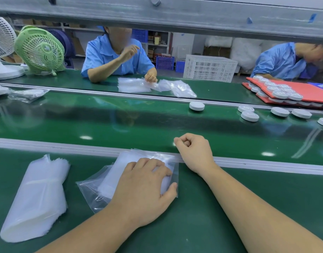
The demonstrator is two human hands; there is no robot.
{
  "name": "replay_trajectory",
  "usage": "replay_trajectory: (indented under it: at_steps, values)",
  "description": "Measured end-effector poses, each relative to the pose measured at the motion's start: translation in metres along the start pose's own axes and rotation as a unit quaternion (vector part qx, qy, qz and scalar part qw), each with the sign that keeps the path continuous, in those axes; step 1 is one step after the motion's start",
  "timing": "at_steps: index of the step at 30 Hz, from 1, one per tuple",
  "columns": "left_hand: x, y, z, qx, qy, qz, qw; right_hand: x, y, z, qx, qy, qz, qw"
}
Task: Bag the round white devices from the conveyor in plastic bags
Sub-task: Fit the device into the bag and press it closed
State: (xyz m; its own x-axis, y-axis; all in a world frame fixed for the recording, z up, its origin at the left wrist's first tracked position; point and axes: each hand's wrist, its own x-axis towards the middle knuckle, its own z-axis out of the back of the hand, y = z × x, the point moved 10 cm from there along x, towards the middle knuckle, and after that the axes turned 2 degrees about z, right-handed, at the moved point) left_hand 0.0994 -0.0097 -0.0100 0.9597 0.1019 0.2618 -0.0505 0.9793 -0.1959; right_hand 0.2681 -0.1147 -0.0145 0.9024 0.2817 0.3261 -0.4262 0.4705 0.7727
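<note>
Left hand flat, pressing bag stack, nothing gripped. Right hand fisted, empty, on rail. Round white devices beyond, on belt, far right. Risk: thin bags cling, two lift together; devices drift past unbagged.

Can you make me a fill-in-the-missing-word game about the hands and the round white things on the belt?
The left hand rests on a pile of clear plastic ____.
The right hand is curled into a ____ and holds nothing.
The round white devices lie on a conveyor belt coloured ____.
Missing words: bags, fist, green.
</note>
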Motion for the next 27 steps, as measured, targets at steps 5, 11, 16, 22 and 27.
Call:
replay_trajectory:
  at_steps: [5,11,16,22,27]
  values:
    - [-0.0005,0.0001,0.0,-0.007,-0.002,0.0,1.0,-0.0007,-0.0005,0.0012,-0.003,-0.003,0.0,1.0]
    - [-0.0005,0.0002,0.0005,-0.009,-0.003,-0.001,1.0,-0.0004,-0.0005,0.0008,-0.003,-0.001,-0.002,1.0]
    - [-0.0007,0.0007,0.0,-0.01,-0.006,-0.002,1.0,-0.0006,-0.0008,0.0004,-0.001,0.0,-0.001,1.0]
    - [-0.0009,0.0016,0.0005,-0.012,-0.006,0.001,1.0,-0.0008,-0.0006,0.0002,-0.001,0.002,-0.003,1.0]
    - [-0.0002,0.0017,-0.0003,-0.014,-0.004,-0.001,1.0,-0.0004,-0.0011,-0.0001,0.003,0.001,-0.002,1.0]
